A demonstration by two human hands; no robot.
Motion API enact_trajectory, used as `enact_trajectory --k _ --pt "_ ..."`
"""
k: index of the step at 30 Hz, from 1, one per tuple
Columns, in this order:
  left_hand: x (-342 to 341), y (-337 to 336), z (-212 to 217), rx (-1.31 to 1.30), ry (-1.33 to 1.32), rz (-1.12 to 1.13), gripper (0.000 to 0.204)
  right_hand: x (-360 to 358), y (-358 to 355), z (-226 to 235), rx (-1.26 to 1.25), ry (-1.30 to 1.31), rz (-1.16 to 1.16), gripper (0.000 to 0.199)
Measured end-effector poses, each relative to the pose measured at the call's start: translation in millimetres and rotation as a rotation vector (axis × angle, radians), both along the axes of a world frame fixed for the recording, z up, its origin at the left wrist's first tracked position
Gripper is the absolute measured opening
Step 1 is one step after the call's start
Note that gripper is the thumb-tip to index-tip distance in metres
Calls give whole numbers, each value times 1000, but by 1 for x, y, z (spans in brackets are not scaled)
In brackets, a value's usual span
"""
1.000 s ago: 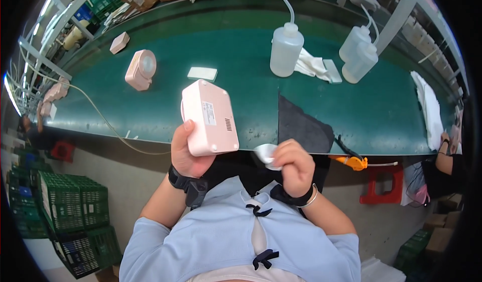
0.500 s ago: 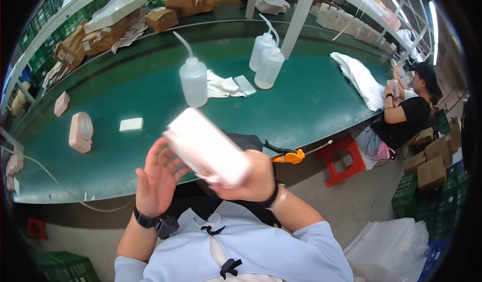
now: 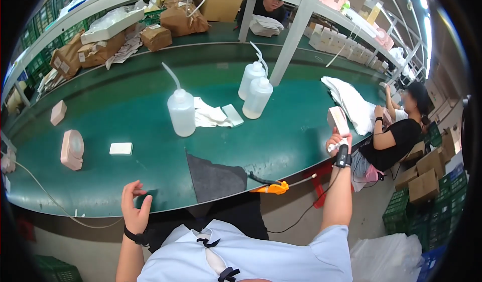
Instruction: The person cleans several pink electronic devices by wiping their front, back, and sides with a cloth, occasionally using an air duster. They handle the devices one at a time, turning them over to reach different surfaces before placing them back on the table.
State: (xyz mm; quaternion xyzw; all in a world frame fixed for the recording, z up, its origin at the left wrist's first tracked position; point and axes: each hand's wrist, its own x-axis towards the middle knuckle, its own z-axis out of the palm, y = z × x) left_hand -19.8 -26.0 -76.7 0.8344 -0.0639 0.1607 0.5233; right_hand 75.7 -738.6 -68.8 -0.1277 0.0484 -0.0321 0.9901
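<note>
Pale labels [image 3: 63, 67] show on brown packages [image 3: 186, 21] at the back left, too small to read. A grey frame [image 3: 297, 38] stands over the far side of the green tabletop [image 3: 286, 146], its post rising behind the bottles [image 3: 181, 114]; green crates [image 3: 396, 209] stand on the floor at right. The right hand [image 3: 340, 142] has its grip closed round the lower end of the pink device [image 3: 337, 119], a white scrap [image 3: 332, 148] between the fingers; the device is up near a white cloth pile [image 3: 346, 101] and a co-worker [image 3: 399, 139]. The left hand [image 3: 134, 207] has a loose, empty, half-spread grip by the front edge. Between the hands lie a dark sheet [image 3: 216, 177] and an orange tool [image 3: 273, 187]. A pink unit [image 3: 73, 150] and a white block [image 3: 121, 149] stand apart at left.
</note>
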Motion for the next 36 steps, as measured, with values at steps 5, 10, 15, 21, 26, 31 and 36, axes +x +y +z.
enact_trajectory --k 5,10,15,21,26,31,36 --pt "21 -4 -18 53 -141 159 41 66 -23 -45 212 1 -33 62" --pt "24 -6 -29 72 -182 292 35 104 -30 -48 317 -81 19 58" --pt "27 -12 -29 118 -126 261 29 105 -48 -39 327 -76 105 57" --pt "25 -14 -21 165 -103 272 27 62 -3 10 -176 141 -120 47" --pt "29 -20 -22 193 -128 248 25 20 27 44 -665 192 -553 30" --pt "23 -18 -23 144 -149 225 26 -37 66 84 -1128 93 -789 18" --pt "14 -18 7 246 -262 52 26 -82 158 148 -1569 -110 -1006 18"
